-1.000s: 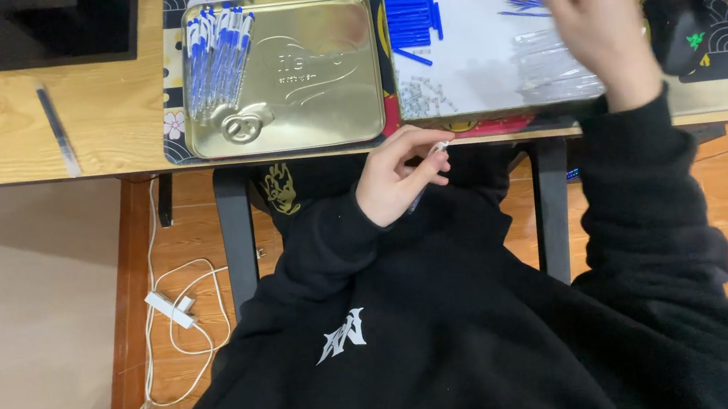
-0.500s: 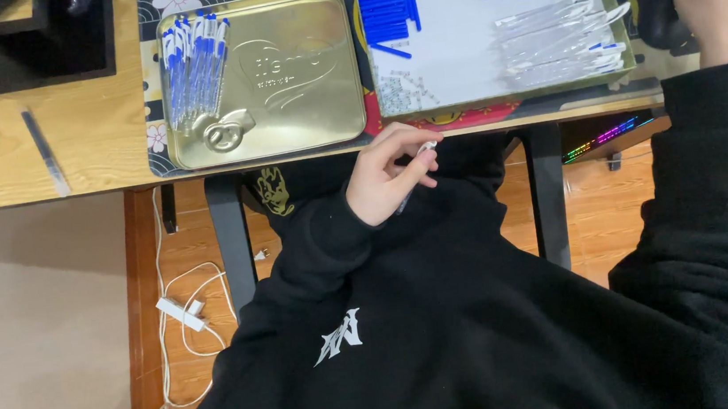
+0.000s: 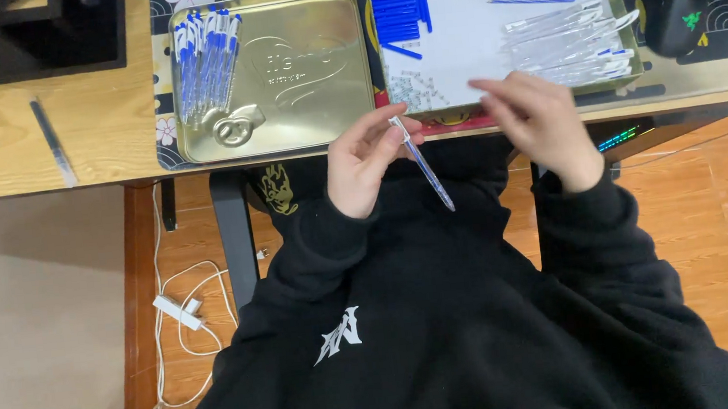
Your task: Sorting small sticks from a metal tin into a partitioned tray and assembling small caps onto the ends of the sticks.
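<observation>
Two hands are working at six o'clock of a white tray point(image 3: 455, 44): left hand point(image 3: 364, 160) is pinching a light, slim, slippery pen point(image 3: 422, 163) near its tip; right hand point(image 3: 534, 121) is hovering loosely curled, empty

I count two trays point(image 3: 342, 64), one loose pen point(image 3: 422, 165), one mouse point(image 3: 679, 10), and one power strip point(image 3: 179, 313).

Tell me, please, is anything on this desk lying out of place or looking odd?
One thing stands out: a single grey pen-like stick lies alone on the bare wood at the left, apart from the sorted parts. The gold tin holds finished pens in a bundle, and the white tray keeps its parts grouped.
</observation>
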